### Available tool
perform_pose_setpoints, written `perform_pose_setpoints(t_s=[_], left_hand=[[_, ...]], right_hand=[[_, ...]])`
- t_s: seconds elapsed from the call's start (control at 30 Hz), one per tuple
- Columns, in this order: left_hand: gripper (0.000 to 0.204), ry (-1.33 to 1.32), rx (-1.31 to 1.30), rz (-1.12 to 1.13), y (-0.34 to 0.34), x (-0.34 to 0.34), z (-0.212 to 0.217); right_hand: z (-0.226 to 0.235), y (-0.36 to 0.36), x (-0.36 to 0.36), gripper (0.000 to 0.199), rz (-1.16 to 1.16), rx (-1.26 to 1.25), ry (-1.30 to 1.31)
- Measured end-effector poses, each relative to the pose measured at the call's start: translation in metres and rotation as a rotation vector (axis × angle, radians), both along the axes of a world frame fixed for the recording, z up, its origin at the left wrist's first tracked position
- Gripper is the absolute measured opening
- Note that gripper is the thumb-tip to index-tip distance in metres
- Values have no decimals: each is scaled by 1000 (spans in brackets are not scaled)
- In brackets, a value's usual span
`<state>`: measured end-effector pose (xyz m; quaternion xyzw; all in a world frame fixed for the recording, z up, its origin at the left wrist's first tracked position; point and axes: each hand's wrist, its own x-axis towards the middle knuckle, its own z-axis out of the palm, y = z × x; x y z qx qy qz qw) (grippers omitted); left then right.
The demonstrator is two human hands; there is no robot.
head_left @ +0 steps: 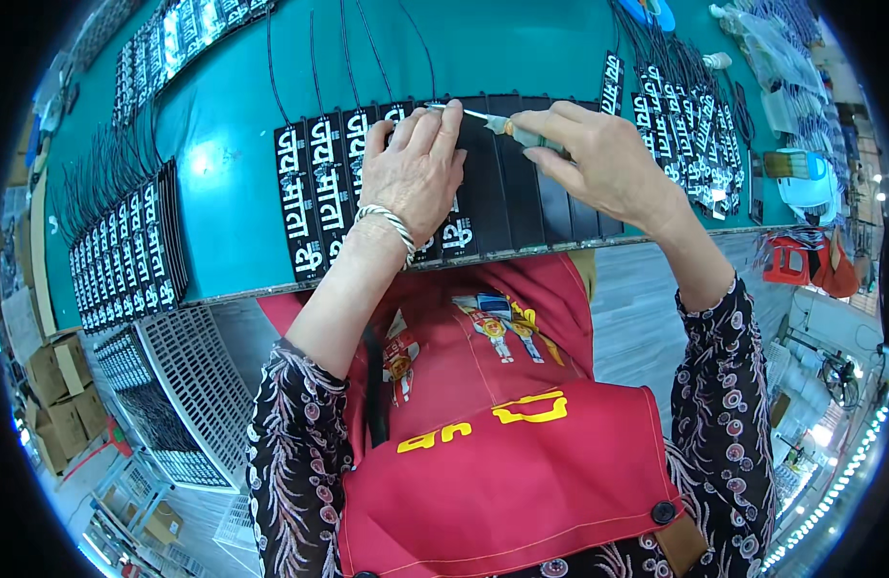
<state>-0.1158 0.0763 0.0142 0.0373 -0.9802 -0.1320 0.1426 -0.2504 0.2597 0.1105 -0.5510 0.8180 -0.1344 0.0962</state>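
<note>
The right hand (599, 159) has its fingers clamped on a thin blade tool (497, 122) whose tip meets the row of black panels (507, 183) on the teal bench (223, 193), while the left hand (416, 169) presses flat, fingers together, on those panels beside it.

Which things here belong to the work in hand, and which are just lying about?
In use: left hand pressing the row of black panels; right hand holding a thin tool.
Lying about: stacked panels, cardboard boxes, red stool.
</note>
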Motion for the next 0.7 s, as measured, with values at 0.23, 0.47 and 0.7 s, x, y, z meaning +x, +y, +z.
perform_pose_setpoints(t_s=[0.23,0.47,0.7], left_hand=[[59,53,91,-19,-27,-9,-8],[69,35,162,1,-53,-27,-13],[75,83,214,27,-53,-37,7]], right_hand=[[31,-58,-16,26,40,191,39],[56,-142,-57,18,135,402,41],[89,-194,-78,21,198,689,106]])
